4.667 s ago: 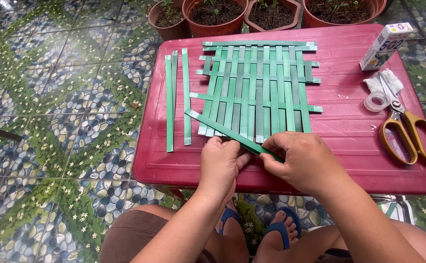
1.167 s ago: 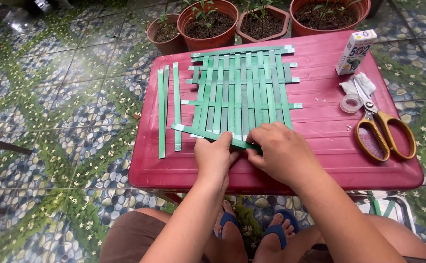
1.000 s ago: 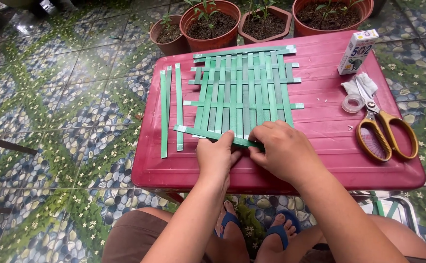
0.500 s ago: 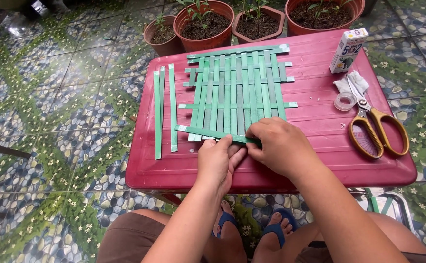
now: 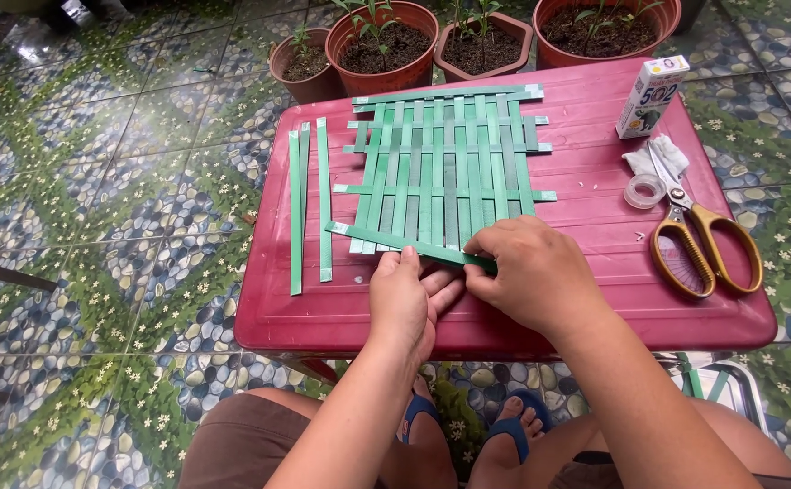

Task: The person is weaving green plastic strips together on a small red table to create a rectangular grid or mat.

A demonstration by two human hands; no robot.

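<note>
Head view: both hands (image 5: 468, 285) pinch green strip (image 5: 395, 241); long axis crosswise, left end tilted away.

Red plastic table (image 5: 586, 299) on tiled floor (image 5: 97, 226). Centre: woven green mat (image 5: 445, 163), loose strip (image 5: 409, 243) across near edge. Left: three spare strips (image 5: 309, 204) (parallel, lying near-to-far). Right: scissors (image 5: 699, 240), tape roll (image 5: 644, 190), white cloth (image 5: 653, 156); small box (image 5: 652, 95) far right.
</note>
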